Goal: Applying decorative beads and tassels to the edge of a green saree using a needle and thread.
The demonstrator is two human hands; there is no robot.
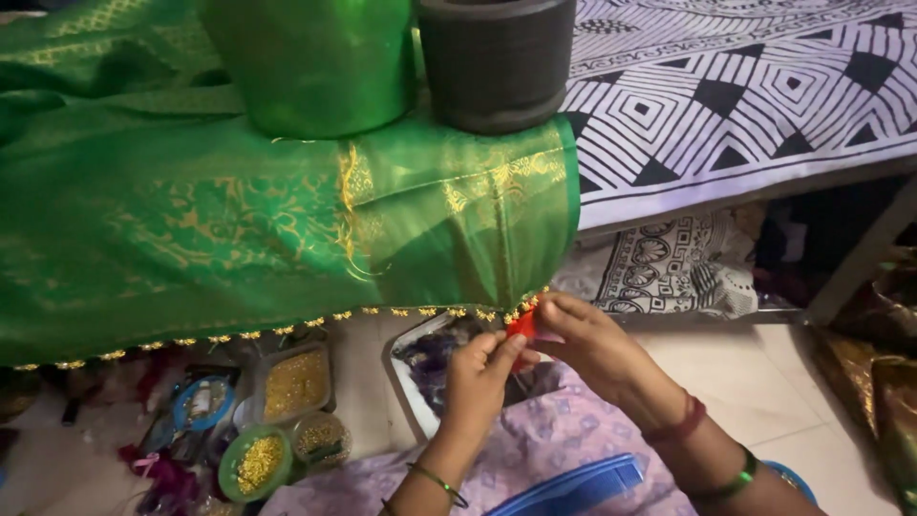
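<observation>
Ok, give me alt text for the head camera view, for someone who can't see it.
Two hands, the left hand and right hand, pinch a small red piece at the beaded gold edge of a green fabric draped over a surface. Below on the floor sit small containers of gold beads; a black-and-white patterned cloth lies to the right.

Bare forearms, green bangles (pixel 441 483), red wrist thread (pixel 680 421)

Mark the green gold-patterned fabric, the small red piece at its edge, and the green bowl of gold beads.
green gold-patterned fabric (pixel 191 220), head view, middle of draped cloth
small red piece (pixel 522 326), head view, its visible centre between the hands
green bowl of gold beads (pixel 232 458), head view, left rim
</observation>
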